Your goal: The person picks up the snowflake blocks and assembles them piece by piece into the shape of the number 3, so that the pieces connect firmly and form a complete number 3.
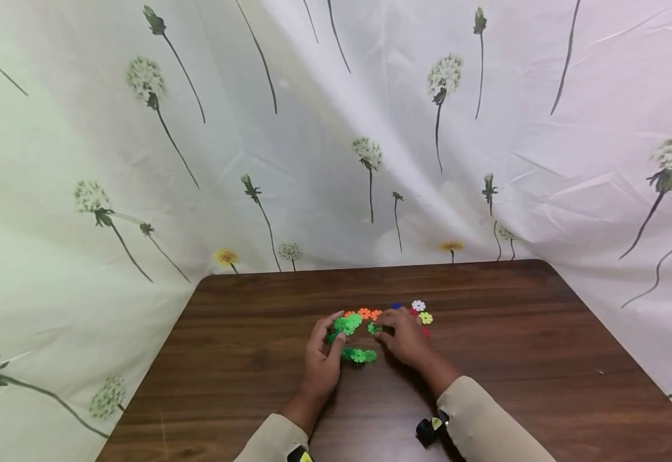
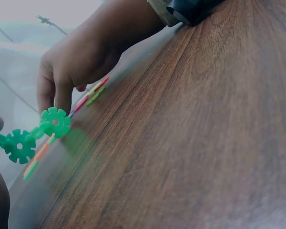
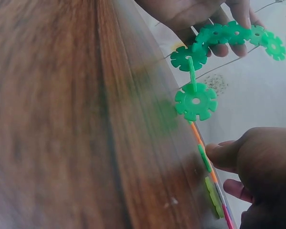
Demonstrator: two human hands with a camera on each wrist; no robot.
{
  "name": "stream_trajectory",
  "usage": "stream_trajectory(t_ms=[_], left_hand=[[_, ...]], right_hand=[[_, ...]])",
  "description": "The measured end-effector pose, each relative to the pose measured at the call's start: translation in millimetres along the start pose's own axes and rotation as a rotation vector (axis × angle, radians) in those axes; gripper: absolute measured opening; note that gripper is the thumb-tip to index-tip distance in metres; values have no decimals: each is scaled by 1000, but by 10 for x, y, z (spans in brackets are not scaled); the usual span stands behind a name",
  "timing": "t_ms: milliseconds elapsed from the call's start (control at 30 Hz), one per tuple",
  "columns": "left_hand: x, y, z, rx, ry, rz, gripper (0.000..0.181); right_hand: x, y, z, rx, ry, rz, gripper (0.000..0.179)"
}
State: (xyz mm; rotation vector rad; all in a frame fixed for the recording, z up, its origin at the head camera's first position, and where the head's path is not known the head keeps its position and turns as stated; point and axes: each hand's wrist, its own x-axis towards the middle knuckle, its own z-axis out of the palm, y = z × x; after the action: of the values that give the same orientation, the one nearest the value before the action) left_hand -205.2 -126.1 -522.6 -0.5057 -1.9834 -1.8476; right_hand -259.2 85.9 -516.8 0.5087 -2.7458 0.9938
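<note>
My left hand [image 1: 321, 362] holds a curved chain of interlocking green flower-shaped discs [image 3: 236, 32] between thumb and fingers. Its lower end [image 1: 361, 355] hangs out to the right, raised over the table in the right wrist view. To its right, my right hand [image 1: 407, 337] reaches down, with thumb and fingertips pinching a single green disc [image 1: 373, 328] low at the tabletop. Orange discs [image 1: 364, 313] lie just behind the hands. In the left wrist view the chain's end disc [image 2: 55, 122] overlaps the right fingers.
Beyond the right hand lie a white disc [image 1: 418, 305], a yellow-green disc [image 1: 425, 317], a blue disc [image 1: 396, 306] and red discs, one partly hidden. The brown wooden table [image 1: 243, 359] meets a flower-printed cloth [image 1: 324, 192] at its back edge.
</note>
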Motion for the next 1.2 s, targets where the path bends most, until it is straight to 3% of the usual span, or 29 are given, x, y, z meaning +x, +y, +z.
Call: stream_trajectory(t_ms=[433,733,1200], left_hand=[[-12,28,-17,-5,-9,-37,42],[-4,49,-10,1,-20,-11,36],[-7,-1,-5,-5,12,14,30]], right_hand=[[-2,10,38,-25,1,-49,12],[-2,30,38,-53,22,-61,5],[-5,6,44,-32,29,-39,5]])
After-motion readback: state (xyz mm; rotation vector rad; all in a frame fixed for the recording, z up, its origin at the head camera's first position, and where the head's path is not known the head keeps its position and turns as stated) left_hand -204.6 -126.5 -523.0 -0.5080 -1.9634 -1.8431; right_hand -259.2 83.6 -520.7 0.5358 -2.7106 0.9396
